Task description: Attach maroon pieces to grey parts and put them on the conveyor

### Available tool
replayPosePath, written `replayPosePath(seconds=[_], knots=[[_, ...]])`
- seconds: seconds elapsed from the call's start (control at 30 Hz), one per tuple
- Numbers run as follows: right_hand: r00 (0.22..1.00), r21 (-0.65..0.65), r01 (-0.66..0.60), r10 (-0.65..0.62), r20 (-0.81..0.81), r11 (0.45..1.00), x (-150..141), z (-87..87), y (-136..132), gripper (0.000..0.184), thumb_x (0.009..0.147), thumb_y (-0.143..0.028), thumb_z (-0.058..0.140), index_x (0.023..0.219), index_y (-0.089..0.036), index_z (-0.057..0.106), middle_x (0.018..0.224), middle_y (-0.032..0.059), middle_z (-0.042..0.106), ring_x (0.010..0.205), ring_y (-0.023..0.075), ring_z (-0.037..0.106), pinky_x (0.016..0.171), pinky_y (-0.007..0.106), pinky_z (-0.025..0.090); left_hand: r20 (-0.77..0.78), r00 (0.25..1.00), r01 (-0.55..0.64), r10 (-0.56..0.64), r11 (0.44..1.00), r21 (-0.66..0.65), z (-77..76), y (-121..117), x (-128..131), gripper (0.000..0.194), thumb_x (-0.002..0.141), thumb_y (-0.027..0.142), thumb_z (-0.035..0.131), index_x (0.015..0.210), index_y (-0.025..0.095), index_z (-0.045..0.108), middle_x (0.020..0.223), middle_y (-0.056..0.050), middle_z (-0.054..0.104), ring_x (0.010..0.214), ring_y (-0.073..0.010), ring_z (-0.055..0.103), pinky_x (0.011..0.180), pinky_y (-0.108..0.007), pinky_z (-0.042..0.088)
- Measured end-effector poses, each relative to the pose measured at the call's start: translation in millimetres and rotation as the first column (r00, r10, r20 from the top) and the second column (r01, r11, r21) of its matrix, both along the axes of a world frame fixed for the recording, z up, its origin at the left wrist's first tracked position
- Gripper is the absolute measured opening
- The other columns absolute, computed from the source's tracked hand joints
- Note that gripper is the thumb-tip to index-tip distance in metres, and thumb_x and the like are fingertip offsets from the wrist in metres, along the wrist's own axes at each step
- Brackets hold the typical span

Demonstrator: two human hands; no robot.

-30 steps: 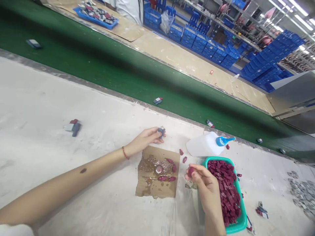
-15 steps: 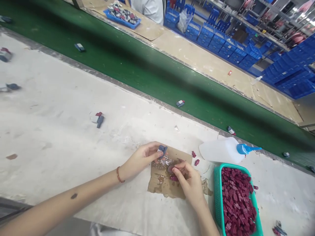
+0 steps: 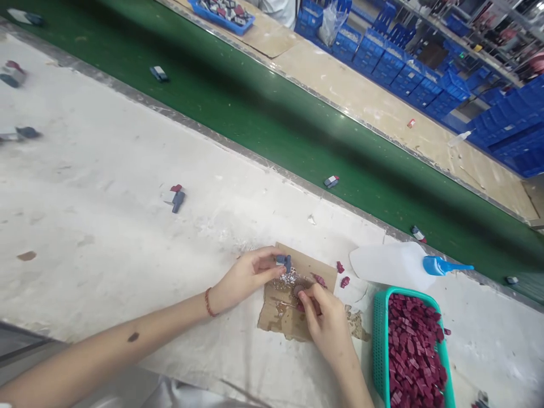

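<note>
My left hand point(image 3: 250, 276) pinches a small blue-grey plastic part point(image 3: 284, 262) above the upper edge of a brown cardboard piece point(image 3: 276, 317). Shiny wet glue point(image 3: 289, 279) lies on that cardboard, just below the part. My right hand point(image 3: 327, 311) is closed, thumb against fingers, around a small round dark-reddish piece point(image 3: 298, 290) low over the cardboard. Beside its fingers a maroon part point(image 3: 318, 280) rests on the cardboard. Two more maroon pieces point(image 3: 345, 281) lie just right of it. The exact shape of the round piece is partly hidden by my fingertips.
A green basket point(image 3: 380, 351) heaped with maroon parts stands at my right. Behind it lies a white squeeze bottle point(image 3: 389, 265) with a blue nozzle. A green conveyor belt point(image 3: 255, 122) crosses beyond, carrying several small assemblies. Another assembly point(image 3: 176, 198) sits on the white table point(image 3: 106, 226).
The view has shifted slightly. The left hand has turned the blue-grey part a little. Both hands keep their grips over the cardboard, and the assemblies on the belt appear farther right.
</note>
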State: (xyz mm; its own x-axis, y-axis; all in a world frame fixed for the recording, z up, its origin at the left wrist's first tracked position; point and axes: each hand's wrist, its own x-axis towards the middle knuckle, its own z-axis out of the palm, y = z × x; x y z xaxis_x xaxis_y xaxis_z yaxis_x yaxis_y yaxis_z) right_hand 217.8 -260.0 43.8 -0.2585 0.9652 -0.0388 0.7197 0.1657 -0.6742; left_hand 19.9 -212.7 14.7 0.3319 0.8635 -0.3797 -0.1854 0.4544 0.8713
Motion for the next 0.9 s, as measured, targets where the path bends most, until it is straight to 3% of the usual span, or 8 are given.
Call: replayPosePath(seconds=[0.1,0.27,0.37,0.5,0.6,0.67,0.8,0.9], knots=[[1.000,0.001,0.008,-0.008,-0.009,1.000,-3,0.0,-1,0.028,0.096,-0.025,0.043,0.068,-0.025,0.041,0.060,-0.0014,0.052,0.054,0.0157,0.049,0.051,0.026,0.034,0.004,1.000,-0.007,0.007,1.000,0.026,3.1,1,-1,0.037,0.068,0.037,0.079,0.095,0.017,0.064,0.094,-0.008,0.073,0.096,-0.0247,0.067,0.090,-0.038,0.051],[0.979,-0.138,0.100,-0.122,-0.163,0.985,-1,-0.2,-2,0.027,0.095,-0.032,0.048,0.069,-0.023,0.049,0.058,-0.0030,0.053,0.050,0.0136,0.048,0.048,0.024,0.035,0.030,1.000,0.009,-0.009,1.000,0.026,8.0,2,-3,0.043,0.072,0.036,0.077,0.110,0.019,0.065,0.098,-0.007,0.068,0.086,-0.0193,0.063,0.067,-0.028,0.052],[0.908,-0.227,0.191,-0.260,-0.329,0.955,1,-1.3,-2,0.030,0.093,-0.042,0.053,0.070,-0.022,0.052,0.056,-0.0034,0.053,0.048,0.0122,0.046,0.046,0.023,0.036,0.094,0.990,0.107,-0.104,0.994,-0.025,5.9,1,-4,0.039,0.071,0.032,0.078,0.106,0.018,0.068,0.096,-0.006,0.068,0.083,-0.0167,0.061,0.071,-0.028,0.052],[0.780,-0.287,0.259,-0.375,-0.501,0.922,0,-2.6,-2,0.035,0.088,-0.049,0.060,0.068,-0.021,0.054,0.053,-0.0038,0.051,0.047,0.0111,0.046,0.045,0.022,0.038,0.185,0.961,0.224,-0.207,0.972,-0.073,3.3,-2,-3,0.053,0.064,0.026,0.083,0.114,0.018,0.066,0.097,-0.006,0.068,0.076,-0.0142,0.062,0.075,-0.030,0.053],[0.712,-0.311,0.282,-0.416,-0.566,0.907,-4,-2.2,-3,0.037,0.085,-0.052,0.064,0.068,-0.021,0.053,0.051,-0.0042,0.051,0.044,0.0104,0.045,0.043,0.021,0.038,0.092,0.966,0.244,-0.242,0.970,-0.016,5.1,-4,-2,0.045,0.073,0.032,0.077,0.113,0.016,0.065,0.094,-0.006,0.069,0.076,-0.0166,0.063,0.073,-0.031,0.054],[0.680,-0.312,0.295,-0.428,-0.596,0.903,-6,-1.4,-3,0.039,0.084,-0.055,0.064,0.067,-0.022,0.052,0.050,-0.0045,0.051,0.042,0.0103,0.045,0.041,0.021,0.039,-0.050,0.969,0.244,-0.240,0.963,0.113,6.8,-6,-2,0.032,0.083,0.038,0.066,0.107,0.016,0.067,0.091,-0.007,0.070,0.082,-0.0202,0.064,0.076,-0.032,0.053],[0.631,-0.295,0.327,-0.439,-0.639,0.898,-13,-0.9,-5,0.039,0.084,-0.055,0.064,0.067,-0.022,0.050,0.049,-0.0051,0.052,0.040,0.0095,0.045,0.038,0.020,0.040,-0.337,0.921,0.335,-0.194,0.834,0.438,5.1,-11,-5,0.028,0.095,0.038,0.049,0.104,0.019,0.068,0.100,-0.009,0.072,0.090,-0.0226,0.064,0.085,-0.034,0.051],[0.622,-0.302,0.314,-0.436,-0.650,0.900,-18,-2.4,-7,0.038,0.085,-0.053,0.064,0.067,-0.022,0.050,0.048,-0.0051,0.053,0.039,0.0095,0.045,0.038,0.020,0.041,-0.416,0.888,0.420,-0.197,0.716,0.558,-0.4,-14,-6,0.028,0.097,0.037,0.047,0.109,0.020,0.065,0.103,-0.011,0.071,0.093,-0.0233,0.065,0.086,-0.034,0.051]])
